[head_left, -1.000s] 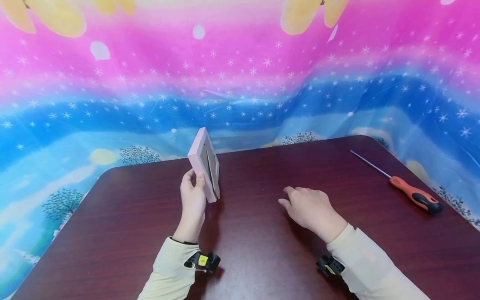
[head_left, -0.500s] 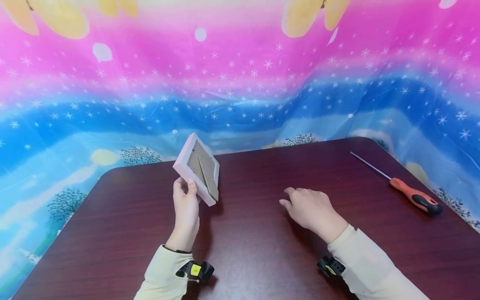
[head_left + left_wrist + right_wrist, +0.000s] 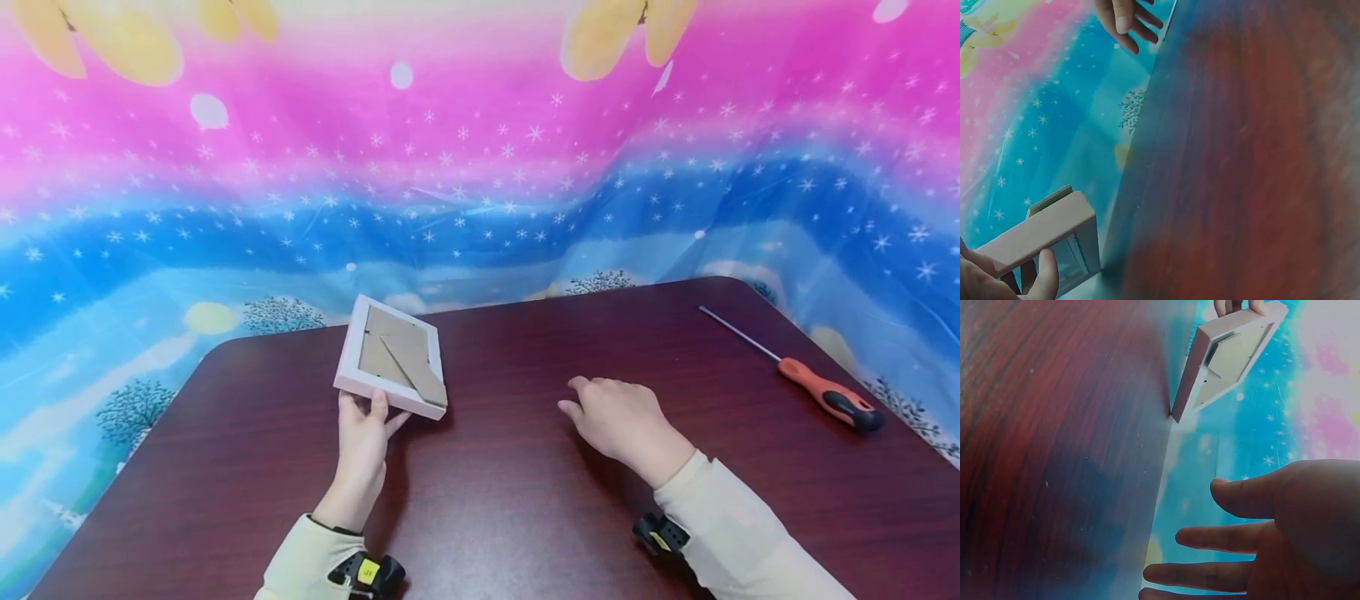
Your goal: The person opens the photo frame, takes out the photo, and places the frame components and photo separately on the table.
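Note:
My left hand point(image 3: 363, 437) grips a pale pink picture frame point(image 3: 347, 354) by its lower edge, thumb on the back side and fingers beneath. The frame is tilted, its brown backing board and slanted stand flap turned toward the head camera. In the left wrist view the picture frame point(image 3: 1047, 228) shows its side edge and part of its glazed front. My right hand point(image 3: 618, 421) is held over the table at the middle right, touching nothing; in the right wrist view its fingers point(image 3: 1210, 575) are spread and relaxed.
A flat-tipped screwdriver point(image 3: 813, 387) with an orange and black handle lies on the right side of the dark red-brown wooden table point(image 3: 510, 508). Behind the table hangs a pink and blue snowflake-patterned cloth point(image 3: 480, 167).
My left hand has moved left and slightly toward me, turning the picture frame from nearly edge-on until its back shows fully. The right hand and screwdriver have stayed put.

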A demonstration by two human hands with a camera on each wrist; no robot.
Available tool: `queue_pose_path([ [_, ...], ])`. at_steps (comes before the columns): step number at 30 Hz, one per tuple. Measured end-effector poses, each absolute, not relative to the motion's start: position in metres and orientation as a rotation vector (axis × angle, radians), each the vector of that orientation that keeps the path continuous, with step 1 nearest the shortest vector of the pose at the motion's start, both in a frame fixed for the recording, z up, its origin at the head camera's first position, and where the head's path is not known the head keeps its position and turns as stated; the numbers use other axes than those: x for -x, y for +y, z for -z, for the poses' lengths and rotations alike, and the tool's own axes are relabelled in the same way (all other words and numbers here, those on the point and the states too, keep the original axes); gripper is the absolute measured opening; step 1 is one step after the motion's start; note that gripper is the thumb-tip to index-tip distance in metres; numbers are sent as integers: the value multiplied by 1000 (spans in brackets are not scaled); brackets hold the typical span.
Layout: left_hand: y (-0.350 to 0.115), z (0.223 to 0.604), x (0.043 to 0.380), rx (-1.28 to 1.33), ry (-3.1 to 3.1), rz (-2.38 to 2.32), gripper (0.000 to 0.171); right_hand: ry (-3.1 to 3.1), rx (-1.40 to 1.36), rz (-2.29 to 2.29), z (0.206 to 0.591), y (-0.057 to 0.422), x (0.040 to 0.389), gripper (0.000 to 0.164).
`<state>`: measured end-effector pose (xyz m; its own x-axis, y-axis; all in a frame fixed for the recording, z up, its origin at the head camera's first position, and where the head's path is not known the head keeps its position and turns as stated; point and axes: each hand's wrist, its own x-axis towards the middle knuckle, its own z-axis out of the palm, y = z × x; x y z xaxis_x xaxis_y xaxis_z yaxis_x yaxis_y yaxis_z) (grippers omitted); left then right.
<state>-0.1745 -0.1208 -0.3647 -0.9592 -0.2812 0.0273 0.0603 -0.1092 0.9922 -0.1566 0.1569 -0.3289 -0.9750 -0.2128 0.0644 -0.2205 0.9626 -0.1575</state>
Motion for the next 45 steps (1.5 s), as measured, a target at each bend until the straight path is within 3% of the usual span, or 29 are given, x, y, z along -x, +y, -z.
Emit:
queue_pose_path([
  [24, -114, 376, 168, -264, -1755, 2606, 58, -3067, -338, -243, 333, 158, 159, 44],
  [35, -111, 370, 165, -318, -1696, 2700, 52, -3071, -355, -249, 333, 158, 159, 43],
  [45, -105, 374, 165, -401, -1659, 2832, 59, -3068, -365, -246, 332, 157, 159, 43],
])
